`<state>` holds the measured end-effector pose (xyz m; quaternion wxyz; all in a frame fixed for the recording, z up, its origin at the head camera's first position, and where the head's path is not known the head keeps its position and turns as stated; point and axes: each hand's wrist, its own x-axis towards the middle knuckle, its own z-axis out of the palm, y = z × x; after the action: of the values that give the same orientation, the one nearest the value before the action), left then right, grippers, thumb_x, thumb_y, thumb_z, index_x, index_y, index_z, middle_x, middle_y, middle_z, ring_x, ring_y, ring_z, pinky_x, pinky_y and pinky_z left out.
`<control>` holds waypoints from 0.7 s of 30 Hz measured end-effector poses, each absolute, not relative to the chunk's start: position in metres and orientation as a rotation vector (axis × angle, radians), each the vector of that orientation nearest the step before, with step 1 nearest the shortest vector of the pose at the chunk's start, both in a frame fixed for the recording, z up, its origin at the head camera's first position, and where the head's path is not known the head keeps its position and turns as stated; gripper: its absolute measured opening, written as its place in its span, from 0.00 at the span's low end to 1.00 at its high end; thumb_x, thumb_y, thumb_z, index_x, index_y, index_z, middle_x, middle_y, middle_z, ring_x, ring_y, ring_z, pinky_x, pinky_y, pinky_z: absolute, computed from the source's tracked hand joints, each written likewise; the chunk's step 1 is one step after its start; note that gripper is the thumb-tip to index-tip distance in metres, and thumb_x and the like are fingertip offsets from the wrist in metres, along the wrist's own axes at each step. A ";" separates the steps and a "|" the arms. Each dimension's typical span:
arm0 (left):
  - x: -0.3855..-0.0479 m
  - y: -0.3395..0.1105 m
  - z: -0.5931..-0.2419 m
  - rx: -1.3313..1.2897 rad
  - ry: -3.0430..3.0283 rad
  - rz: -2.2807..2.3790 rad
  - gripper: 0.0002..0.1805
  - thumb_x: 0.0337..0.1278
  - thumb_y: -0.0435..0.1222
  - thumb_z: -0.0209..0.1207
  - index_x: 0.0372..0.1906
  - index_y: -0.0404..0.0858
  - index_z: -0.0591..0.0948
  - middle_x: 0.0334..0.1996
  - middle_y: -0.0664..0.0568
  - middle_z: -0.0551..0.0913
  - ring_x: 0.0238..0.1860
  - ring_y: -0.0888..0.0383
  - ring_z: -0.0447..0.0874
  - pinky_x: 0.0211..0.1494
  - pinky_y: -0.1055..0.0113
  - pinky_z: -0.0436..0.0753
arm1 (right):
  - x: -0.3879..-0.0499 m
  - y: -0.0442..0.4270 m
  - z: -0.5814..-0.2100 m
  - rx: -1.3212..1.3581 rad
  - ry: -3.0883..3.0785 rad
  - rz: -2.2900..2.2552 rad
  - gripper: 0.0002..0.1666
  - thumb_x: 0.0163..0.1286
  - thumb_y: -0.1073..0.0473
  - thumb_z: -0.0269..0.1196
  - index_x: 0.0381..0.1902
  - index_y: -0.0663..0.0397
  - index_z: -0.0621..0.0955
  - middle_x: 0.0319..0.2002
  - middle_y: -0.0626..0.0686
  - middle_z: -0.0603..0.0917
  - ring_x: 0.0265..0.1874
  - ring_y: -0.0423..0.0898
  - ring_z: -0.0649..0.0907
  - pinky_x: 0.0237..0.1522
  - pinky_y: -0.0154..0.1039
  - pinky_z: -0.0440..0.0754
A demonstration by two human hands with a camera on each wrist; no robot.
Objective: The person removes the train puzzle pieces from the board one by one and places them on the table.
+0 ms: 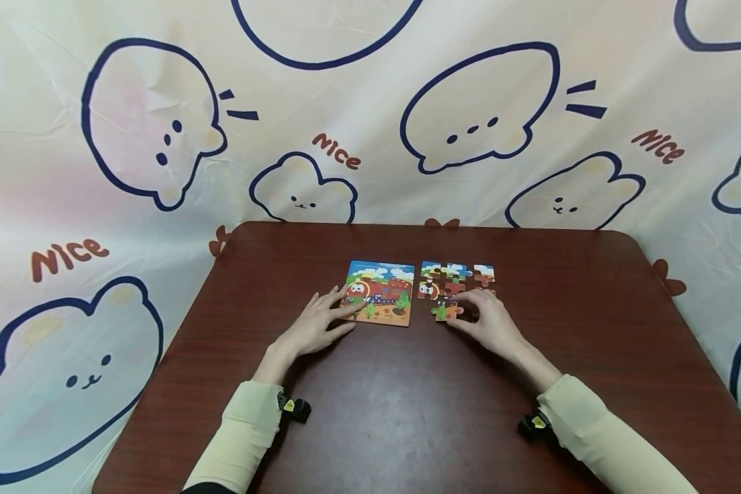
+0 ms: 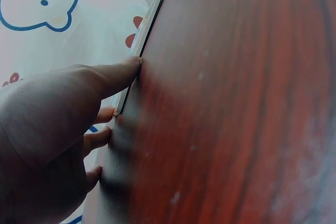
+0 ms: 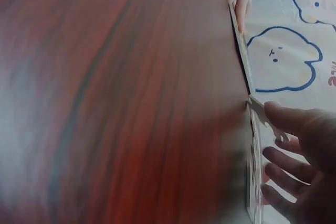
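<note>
A square picture board [image 1: 379, 291] with a cartoon train scene lies flat near the table's middle. My left hand [image 1: 315, 322] rests at its left side, the fingers spread and fairly straight, fingertips touching the board's edge and corner. To the right, my right hand [image 1: 488, 319] pinches a jigsaw piece [image 1: 442, 312] with green and orange print between thumb and index finger. In the right wrist view this jigsaw piece [image 3: 268, 119] is tilted, one edge raised. Several other jigsaw pieces [image 1: 430, 271] lie just beyond that hand, which partly covers the rightmost ones.
The dark brown wooden table [image 1: 383, 412] has rounded far corners. Behind it hangs a pale curtain [image 1: 383, 116] printed with blue cartoon outlines and the word "Nice". Each wrist wears a small black camera [image 1: 296, 409] over a light yellow sleeve.
</note>
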<state>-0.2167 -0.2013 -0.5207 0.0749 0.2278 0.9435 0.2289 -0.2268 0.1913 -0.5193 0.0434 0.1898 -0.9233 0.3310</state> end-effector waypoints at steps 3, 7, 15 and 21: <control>-0.216 -0.201 -0.521 0.680 2.822 0.691 0.29 0.83 0.48 0.61 0.83 0.56 0.74 0.89 0.40 0.58 0.91 0.35 0.50 0.90 0.29 0.47 | -0.227 0.197 -0.521 0.615 -2.817 0.907 0.25 0.68 0.55 0.80 0.59 0.60 0.89 0.58 0.63 0.89 0.62 0.64 0.83 0.64 0.70 0.79; -0.216 -0.201 -0.520 0.664 2.817 0.698 0.30 0.83 0.48 0.61 0.83 0.57 0.74 0.90 0.41 0.57 0.91 0.36 0.50 0.90 0.29 0.46 | -0.229 0.203 -0.523 0.644 -2.831 0.875 0.25 0.69 0.55 0.80 0.60 0.60 0.89 0.66 0.65 0.86 0.69 0.67 0.78 0.69 0.76 0.72; -0.217 -0.200 -0.518 0.658 2.807 0.693 0.30 0.83 0.48 0.61 0.83 0.58 0.73 0.90 0.41 0.56 0.91 0.36 0.50 0.90 0.29 0.46 | -0.230 0.210 -0.528 0.665 -2.871 0.841 0.27 0.71 0.55 0.78 0.63 0.60 0.88 0.69 0.66 0.82 0.73 0.68 0.74 0.68 0.75 0.72; -0.216 -0.200 -0.518 0.646 2.802 0.692 0.31 0.83 0.48 0.61 0.84 0.57 0.72 0.90 0.41 0.56 0.91 0.36 0.50 0.90 0.29 0.47 | -0.232 0.209 -0.529 0.659 -2.863 0.850 0.30 0.69 0.54 0.80 0.65 0.60 0.87 0.70 0.65 0.82 0.73 0.67 0.75 0.69 0.74 0.72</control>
<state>-0.2156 -0.1999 -0.5177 0.0919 0.2175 0.9434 0.2329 -0.2322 0.2092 -0.5288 0.0417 0.2154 -0.9353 0.2777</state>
